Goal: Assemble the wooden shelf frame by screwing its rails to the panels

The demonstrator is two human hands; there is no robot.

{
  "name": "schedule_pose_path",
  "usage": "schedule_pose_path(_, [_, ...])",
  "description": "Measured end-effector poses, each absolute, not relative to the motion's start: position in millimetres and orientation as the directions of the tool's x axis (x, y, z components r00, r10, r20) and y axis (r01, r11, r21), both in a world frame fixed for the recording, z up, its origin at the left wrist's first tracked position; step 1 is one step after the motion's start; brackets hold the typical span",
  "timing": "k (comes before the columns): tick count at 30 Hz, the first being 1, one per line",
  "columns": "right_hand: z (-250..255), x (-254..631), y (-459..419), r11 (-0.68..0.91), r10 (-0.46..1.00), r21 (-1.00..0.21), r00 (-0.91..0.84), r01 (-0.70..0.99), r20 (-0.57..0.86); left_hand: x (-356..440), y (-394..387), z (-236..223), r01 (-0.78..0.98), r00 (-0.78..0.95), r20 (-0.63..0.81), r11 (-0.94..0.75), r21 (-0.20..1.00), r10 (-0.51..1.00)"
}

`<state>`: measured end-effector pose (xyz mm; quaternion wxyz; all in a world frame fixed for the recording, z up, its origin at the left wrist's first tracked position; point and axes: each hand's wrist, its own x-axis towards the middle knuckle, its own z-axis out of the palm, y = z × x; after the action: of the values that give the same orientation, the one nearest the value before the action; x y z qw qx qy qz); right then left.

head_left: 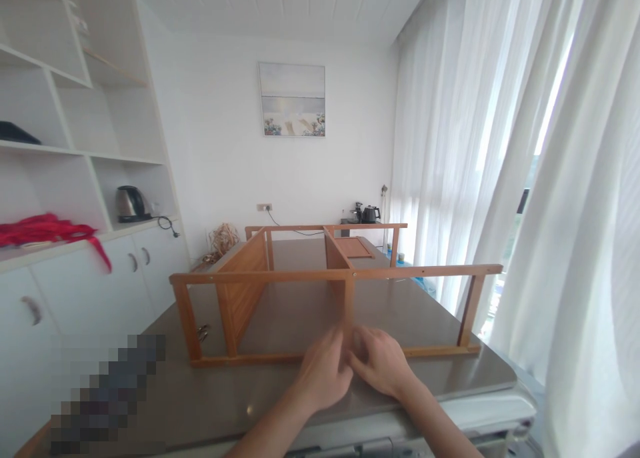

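A wooden shelf frame lies on its side on a brown-grey tabletop. Two slatted boards span it, a left board and a middle board. Where the middle upright meets the lower rail, my left hand is closed around the wood. My right hand is curled against the other side of that joint, thumb and fingers drawn together. Slight blur and the fingers themselves hide whatever small thing may be between them. Some small metal pieces lie near the frame's left end.
Another wooden panel lies at the far side of the table. White cabinets with a kettle and red cloth stand left. White curtains hang right. A dried bundle and a black pot are at the back.
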<state>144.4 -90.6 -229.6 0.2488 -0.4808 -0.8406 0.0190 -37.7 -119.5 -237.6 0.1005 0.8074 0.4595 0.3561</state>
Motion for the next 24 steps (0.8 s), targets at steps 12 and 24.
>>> schedule_pose_path(12, [-232.8, 132.3, -84.0, 0.414, 0.881, -0.255, -0.314, 0.874, 0.354, -80.8, -185.6, -227.0, 0.657, 0.170, 0.740, -0.634, 0.406, 0.650])
schedule_pose_path(24, [-245.5, 206.2, -113.4, 0.368, 0.876, -0.209, -0.263, 0.906, 0.404, -254.9, -206.7, -196.5, 0.414, -0.498, 0.504, -0.317, 0.853, 0.706])
